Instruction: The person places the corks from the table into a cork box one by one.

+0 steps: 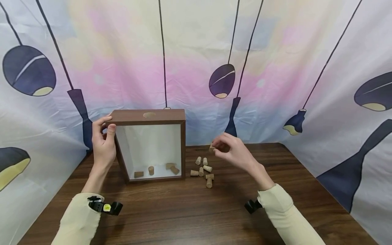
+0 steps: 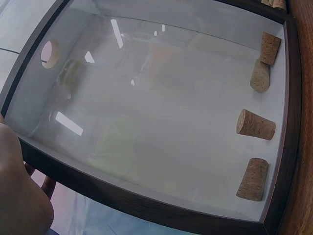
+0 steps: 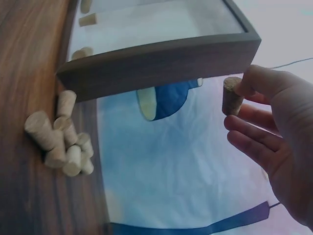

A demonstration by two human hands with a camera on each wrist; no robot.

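Note:
A shadow box frame (image 1: 183, 146) with a brown wooden rim and clear front stands upright on the table. My left hand (image 1: 104, 143) grips its upper left corner, thumb on the front edge. Inside, several corks lie along the bottom, among them one cork (image 2: 256, 124) near the middle. An oval hole (image 1: 149, 115) opens in the top side. To the right of the box, my right hand (image 1: 234, 151) is raised above the table and pinches a cork (image 3: 232, 96) between thumb and fingers.
Several loose corks (image 1: 207, 168) lie in a cluster on the dark wooden table (image 1: 171, 214), just right of the box. Behind the table hangs a pastel cloth (image 1: 196, 75) printed with dark lamps. Each wrist carries a small black camera.

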